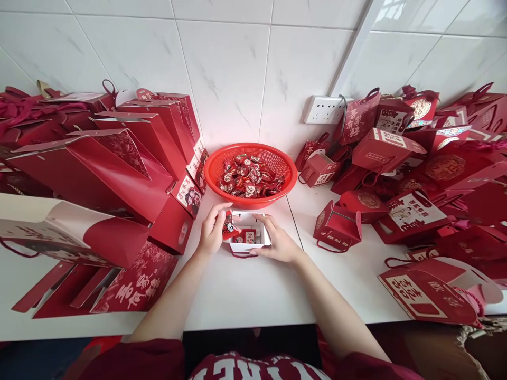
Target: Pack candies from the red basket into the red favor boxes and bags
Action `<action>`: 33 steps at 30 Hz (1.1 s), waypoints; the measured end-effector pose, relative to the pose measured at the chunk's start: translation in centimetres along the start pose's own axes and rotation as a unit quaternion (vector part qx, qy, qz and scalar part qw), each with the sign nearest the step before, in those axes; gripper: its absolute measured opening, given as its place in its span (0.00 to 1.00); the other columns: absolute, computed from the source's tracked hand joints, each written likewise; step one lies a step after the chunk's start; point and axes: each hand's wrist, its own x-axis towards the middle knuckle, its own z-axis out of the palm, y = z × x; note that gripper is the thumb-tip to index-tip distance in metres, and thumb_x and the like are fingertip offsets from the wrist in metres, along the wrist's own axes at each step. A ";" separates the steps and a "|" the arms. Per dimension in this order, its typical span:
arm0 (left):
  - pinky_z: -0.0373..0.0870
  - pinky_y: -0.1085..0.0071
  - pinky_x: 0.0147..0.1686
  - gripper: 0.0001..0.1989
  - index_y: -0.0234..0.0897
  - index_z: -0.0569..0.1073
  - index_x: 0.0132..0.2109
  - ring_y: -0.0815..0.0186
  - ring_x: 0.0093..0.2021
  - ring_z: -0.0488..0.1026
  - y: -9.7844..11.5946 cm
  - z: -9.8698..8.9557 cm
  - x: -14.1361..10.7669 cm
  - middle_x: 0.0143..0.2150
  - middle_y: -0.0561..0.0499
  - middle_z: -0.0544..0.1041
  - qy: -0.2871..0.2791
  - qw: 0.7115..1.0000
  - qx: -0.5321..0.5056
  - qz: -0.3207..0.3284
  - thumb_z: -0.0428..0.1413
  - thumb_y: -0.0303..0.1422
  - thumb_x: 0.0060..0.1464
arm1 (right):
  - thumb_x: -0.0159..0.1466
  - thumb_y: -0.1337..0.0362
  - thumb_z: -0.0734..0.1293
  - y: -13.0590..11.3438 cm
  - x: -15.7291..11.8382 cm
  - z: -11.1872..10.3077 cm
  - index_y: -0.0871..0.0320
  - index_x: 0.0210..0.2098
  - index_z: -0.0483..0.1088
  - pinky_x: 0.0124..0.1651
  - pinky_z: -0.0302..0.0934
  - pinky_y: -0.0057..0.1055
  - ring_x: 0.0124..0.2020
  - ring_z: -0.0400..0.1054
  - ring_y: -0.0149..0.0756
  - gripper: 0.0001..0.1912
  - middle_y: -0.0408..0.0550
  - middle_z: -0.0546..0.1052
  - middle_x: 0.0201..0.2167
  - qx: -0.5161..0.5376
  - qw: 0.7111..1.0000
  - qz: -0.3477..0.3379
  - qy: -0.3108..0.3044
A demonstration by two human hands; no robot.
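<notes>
Between my hands a small open gift box point(247, 247) stands on the white table, its inside white and several red wrapped sweets point(249, 236) lying in it. My left hand point(213, 229) pinches a red wrapped sweet point(228, 226) with a dark and white print, at the box's left rim. Thumb and fingers of my right hand point(280, 240) clasp the box's right side. Just behind the box sits a red plastic basket point(212, 177) with a heap of red wrapped sweets point(251, 177).
Red paper gift bags point(114, 174) stand and lie along the left. Many red gift boxes point(388, 150) are piled on the right, with a single box point(338, 226) nearer the middle. A power strip point(325, 109) is on the tiled wall point(225, 68). The table's front edge point(253, 324) runs close to my body.
</notes>
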 end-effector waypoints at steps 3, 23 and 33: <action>0.73 0.70 0.32 0.18 0.36 0.69 0.53 0.67 0.29 0.75 0.2 0.3 -0.2 0.27 0.51 0.75 0.011 0.998 0.053 0.032 0.45 0.43 0.65 | 0.53 0.46 0.73 -0.1 0.0 0.1 0.49 0.67 0.46 0.60 0.60 0.45 0.61 0.59 0.48 0.51 0.56 0.59 0.61 -0.003 1.000 -0.012 0.006; 0.34 0.46 0.67 0.33 0.44 0.48 0.71 0.49 0.68 0.53 2.3 0.0 -0.9 0.71 0.43 0.52 -0.170 0.955 0.175 0.169 0.47 0.45 0.63 | 0.52 0.44 0.73 -0.3 0.1 -0.1 0.45 0.69 0.40 0.60 0.61 0.47 0.65 0.54 0.50 0.56 0.54 0.56 0.65 -0.061 0.997 -0.031 0.036; 0.69 0.64 0.47 0.24 0.38 0.68 0.56 0.60 0.49 0.73 -0.2 -1.1 0.5 0.52 0.43 0.72 0.122 0.988 0.071 0.061 0.43 0.48 0.64 | 0.53 0.40 0.70 0.3 0.0 -0.9 0.51 0.70 0.36 0.66 0.51 0.47 0.68 0.47 0.50 0.58 0.55 0.50 0.69 -0.033 0.998 -0.053 0.024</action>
